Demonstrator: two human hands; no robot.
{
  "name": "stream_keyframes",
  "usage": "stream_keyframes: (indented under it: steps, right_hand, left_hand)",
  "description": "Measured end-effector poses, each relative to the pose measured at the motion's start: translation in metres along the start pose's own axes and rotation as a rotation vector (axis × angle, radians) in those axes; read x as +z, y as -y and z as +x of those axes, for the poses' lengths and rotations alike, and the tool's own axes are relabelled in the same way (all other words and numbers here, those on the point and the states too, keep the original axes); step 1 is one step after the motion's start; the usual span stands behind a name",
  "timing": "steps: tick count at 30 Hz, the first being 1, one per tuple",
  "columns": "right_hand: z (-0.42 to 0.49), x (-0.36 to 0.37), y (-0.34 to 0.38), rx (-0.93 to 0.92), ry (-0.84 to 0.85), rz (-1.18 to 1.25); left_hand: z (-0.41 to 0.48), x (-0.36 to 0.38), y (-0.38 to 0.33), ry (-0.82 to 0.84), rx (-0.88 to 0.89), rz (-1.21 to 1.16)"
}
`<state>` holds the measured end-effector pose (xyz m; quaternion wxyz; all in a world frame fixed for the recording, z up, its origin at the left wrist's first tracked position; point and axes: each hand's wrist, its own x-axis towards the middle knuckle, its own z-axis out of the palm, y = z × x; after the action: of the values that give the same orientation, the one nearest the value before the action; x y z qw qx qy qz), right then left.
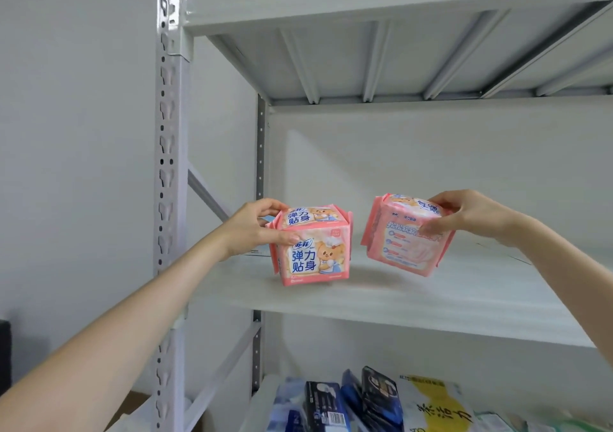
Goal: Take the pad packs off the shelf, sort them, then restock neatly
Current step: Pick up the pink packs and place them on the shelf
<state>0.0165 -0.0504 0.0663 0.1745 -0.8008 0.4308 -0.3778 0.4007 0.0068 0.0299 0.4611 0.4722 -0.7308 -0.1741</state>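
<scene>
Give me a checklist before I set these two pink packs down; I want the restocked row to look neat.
1. Left hand has a firm hold on the left pink pack: ok, fingers over its top, thumb on its front.
2. Right hand has a firm hold on the right pink pack: ok, pinched at its top corner.
3. Left pink pack upright, printed front out: ok.
4. Right pink pack upright, front out: not ok, it is tilted with its back face showing.
5. Shelf board bare beneath both packs: ok.
6. Left pink pack already resting on the board: cannot tell.
</scene>
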Motion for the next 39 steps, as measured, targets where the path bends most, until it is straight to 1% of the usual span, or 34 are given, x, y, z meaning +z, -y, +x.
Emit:
stream_keyframes:
  steps: [7,14,19,24,29,33,36,39]
  right_hand:
    - [0.066,0.009,-0.035,0.038,-0.01,-0.003]
    - [0.14,0.022,-0.05,0.03,0.004,0.0]
    - [0.184,0.041,-0.048,0.031,0.051,-0.007]
    - [0.219,0.064,-0.046,0.078,0.135,-0.04]
    - [0.234,0.092,-0.054,0.109,0.234,-0.095]
    - [0.232,0.104,-0.059,0.121,0.279,-0.136]
    - [0.222,0.101,-0.061,0.122,0.304,-0.065]
    - [0.206,0.087,-0.063,0.179,0.308,0.034]
  left_hand:
    - [0.051,0.008,0.037,0.056,0.006,0.009]
    - [0.082,0.014,0.06,0.084,0.011,-0.003]
    - [0.098,0.01,0.069,0.154,0.001,0.048]
    - [0.11,0.004,0.082,0.2,-0.013,0.068]
    - [0.115,-0.004,0.091,0.217,-0.009,0.05]
    - [0.112,-0.004,0.094,0.211,0.01,0.004]
    - [0.107,-0.006,0.096,0.203,0.027,-0.034]
    - [0.1,-0.008,0.1,0.221,0.035,-0.052]
